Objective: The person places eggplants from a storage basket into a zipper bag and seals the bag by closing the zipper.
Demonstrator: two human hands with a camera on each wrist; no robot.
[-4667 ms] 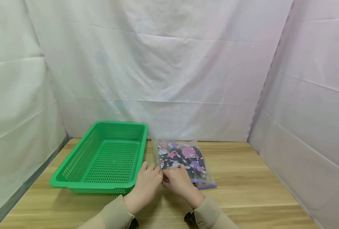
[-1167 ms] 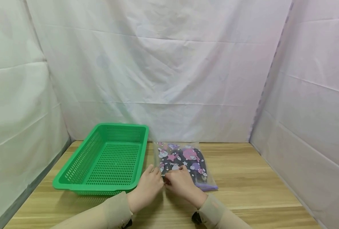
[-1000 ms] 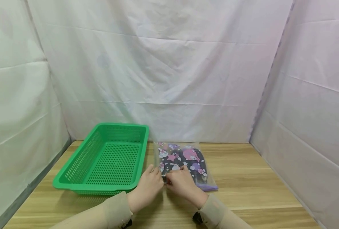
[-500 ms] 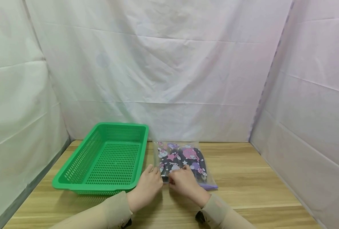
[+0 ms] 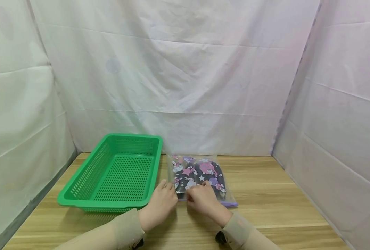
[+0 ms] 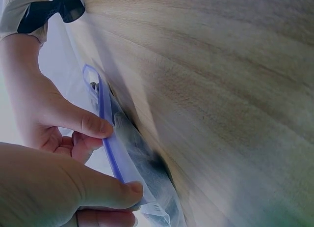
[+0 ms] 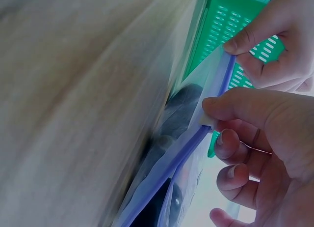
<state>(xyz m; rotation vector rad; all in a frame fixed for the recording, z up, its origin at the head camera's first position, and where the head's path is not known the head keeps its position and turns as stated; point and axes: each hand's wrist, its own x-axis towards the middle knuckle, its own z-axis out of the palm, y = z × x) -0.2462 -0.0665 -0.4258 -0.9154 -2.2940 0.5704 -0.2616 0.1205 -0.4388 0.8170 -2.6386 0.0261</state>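
Observation:
A clear zip bag (image 5: 214, 178) with cartoon prints and a purple zip edge lies in front of me, dark contents showing inside. My left hand (image 5: 160, 205) pinches the left end of the zip edge between thumb and finger. Further right along that edge, my right hand (image 5: 205, 199) pinches a pale slider (image 7: 208, 120) on the purple zip (image 7: 184, 151). In the right wrist view the strip between my hands is joined, while beyond the slider its two sides stand apart. What exactly the bag holds is unclear.
A green perforated plastic basket (image 5: 123, 173) stands on the wooden table (image 5: 266, 205) left of the bag, close to my left hand. White cloth (image 5: 185, 76) hangs behind and along both sides.
My right hand has slid rightward along the zip edge, away from my left hand, uncovering more of the bag's front edge. My left hand has stayed nearly in place over the last second.

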